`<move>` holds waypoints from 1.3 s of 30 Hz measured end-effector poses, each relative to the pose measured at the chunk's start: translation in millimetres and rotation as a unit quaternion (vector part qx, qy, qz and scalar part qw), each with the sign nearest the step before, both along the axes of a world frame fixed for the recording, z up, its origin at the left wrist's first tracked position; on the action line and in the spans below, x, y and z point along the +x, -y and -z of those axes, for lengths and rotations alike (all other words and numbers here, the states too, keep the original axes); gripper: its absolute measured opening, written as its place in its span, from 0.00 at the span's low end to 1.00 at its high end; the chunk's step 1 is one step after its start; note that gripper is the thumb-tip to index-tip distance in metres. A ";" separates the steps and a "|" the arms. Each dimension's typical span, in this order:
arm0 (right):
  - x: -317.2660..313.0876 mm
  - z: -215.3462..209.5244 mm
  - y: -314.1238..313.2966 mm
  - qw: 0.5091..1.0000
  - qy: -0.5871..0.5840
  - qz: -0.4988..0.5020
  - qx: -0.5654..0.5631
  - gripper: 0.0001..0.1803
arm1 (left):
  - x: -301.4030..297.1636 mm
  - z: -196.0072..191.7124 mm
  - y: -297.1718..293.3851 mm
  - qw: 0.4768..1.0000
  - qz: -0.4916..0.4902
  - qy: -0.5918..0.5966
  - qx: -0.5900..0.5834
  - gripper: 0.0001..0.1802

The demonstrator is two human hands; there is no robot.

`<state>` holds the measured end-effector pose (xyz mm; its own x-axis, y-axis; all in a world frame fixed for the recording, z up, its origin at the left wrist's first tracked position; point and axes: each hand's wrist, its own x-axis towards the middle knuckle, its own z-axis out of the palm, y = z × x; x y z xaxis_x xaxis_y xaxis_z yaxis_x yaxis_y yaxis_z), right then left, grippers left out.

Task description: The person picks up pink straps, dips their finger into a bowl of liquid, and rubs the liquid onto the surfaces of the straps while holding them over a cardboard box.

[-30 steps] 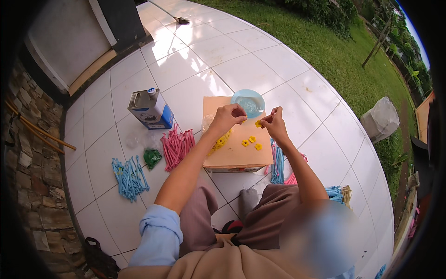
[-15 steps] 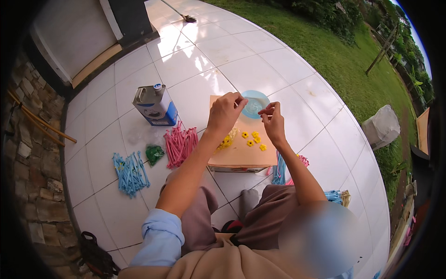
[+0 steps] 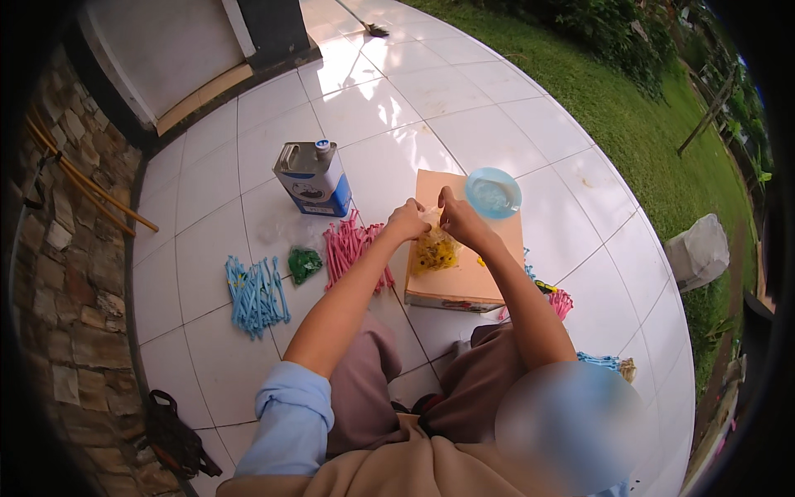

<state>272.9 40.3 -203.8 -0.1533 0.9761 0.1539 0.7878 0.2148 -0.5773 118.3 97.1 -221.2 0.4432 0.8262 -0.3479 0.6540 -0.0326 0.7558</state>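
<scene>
Over the cardboard box (image 3: 424,290), both my hands are at the mouth of a clear plastic bag (image 3: 436,251) with small yellow flower pieces inside. My left hand (image 3: 407,222) pinches the left side of its top edge. On the opposite side my right hand (image 3: 462,220) grips the rim, fingers bent downward. The bag's lower part rests on the box top. A loose yellow flower (image 3: 481,261) lies beside my right forearm, which hides part of the box. Just beyond my right hand, a light blue plastic bowl (image 3: 507,207) sits at the box's far corner.
A blue and silver metal can (image 3: 315,180) stands left of the box. Pink twisted strips (image 3: 348,244), blue strips (image 3: 255,298) and a green bag (image 3: 304,263) lie on the tiles. More pink strips (image 3: 561,303) and blue strips (image 3: 600,362) are at right.
Both hands have come down and closer together, from above the box to the bag's mouth, and now hold it. The bag stands more upright. The view has shifted, moving the scene rightward.
</scene>
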 end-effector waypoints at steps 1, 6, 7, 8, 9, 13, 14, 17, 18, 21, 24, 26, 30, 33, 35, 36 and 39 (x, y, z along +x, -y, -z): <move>-2.5 -4.9 2.2 1.000 0.003 -0.004 -0.004 0.18 | 3.4 -0.7 1.1 0.999 -0.003 -0.031 0.013 0.33; -5.9 -29.2 20.1 0.990 -0.090 -0.097 -0.043 0.20 | 2.0 -9.0 7.7 0.999 -0.034 0.017 -0.019 0.31; -3.4 -26.5 21.7 0.991 -0.088 -0.094 -0.045 0.20 | 4.4 -12.9 9.9 0.995 -0.043 0.056 -0.064 0.30; -0.9 -20.6 22.4 0.994 -0.059 -0.091 -0.016 0.21 | 6.6 -16.5 12.2 0.995 -0.040 0.058 -0.066 0.30; 1.5 -15.6 23.8 0.996 -0.030 -0.088 0.013 0.22 | 8.7 -19.8 14.7 0.995 -0.043 0.061 -0.072 0.29; -4.4 -8.1 24.5 0.991 0.089 -0.075 0.063 0.21 | 5.4 -16.0 15.5 0.993 -0.035 0.079 -0.078 0.21; -7.1 -6.5 24.2 0.989 0.121 -0.058 0.063 0.20 | 5.3 -14.5 14.4 0.993 -0.033 0.079 -0.077 0.21; -14.8 -1.9 20.9 0.979 0.186 -0.028 0.075 0.19 | 4.3 -6.9 11.2 0.994 -0.011 0.088 -0.056 0.21; -16.0 -1.3 19.9 0.972 0.218 -0.016 0.085 0.19 | 5.0 -4.5 9.9 0.997 0.004 0.070 -0.018 0.20; -16.2 -13.8 21.5 0.979 0.142 0.012 0.149 0.19 | -1.2 -1.0 4.1 0.998 0.023 0.039 0.030 0.21; -16.3 -28.7 27.1 0.980 -0.145 0.078 0.111 0.21 | -2.2 -3.5 9.8 0.990 0.027 0.006 0.135 0.24; -6.3 -40.5 32.7 0.972 -0.157 0.126 0.124 0.22 | 5.9 -13.7 20.8 0.974 0.032 -0.011 0.224 0.26; 6.0 -62.0 48.5 0.926 -0.316 0.194 0.073 0.23 | 10.0 -42.3 27.2 0.902 -0.024 0.134 0.409 0.29; 24.3 -67.7 68.7 0.891 -0.404 0.201 0.045 0.26 | 31.9 -74.9 51.6 0.927 0.102 0.298 0.203 0.20; 30.3 -72.1 77.8 0.879 -0.434 0.195 0.033 0.26 | 41.3 -78.2 60.7 0.917 0.104 0.307 0.232 0.20; 34.3 -74.1 81.6 0.866 -0.463 0.187 0.019 0.27 | 45.9 -79.9 63.7 0.907 0.102 0.316 0.260 0.21; 45.5 -82.3 89.8 0.812 -0.563 0.153 -0.019 0.27 | 54.3 -87.1 66.1 0.913 0.103 0.328 0.220 0.17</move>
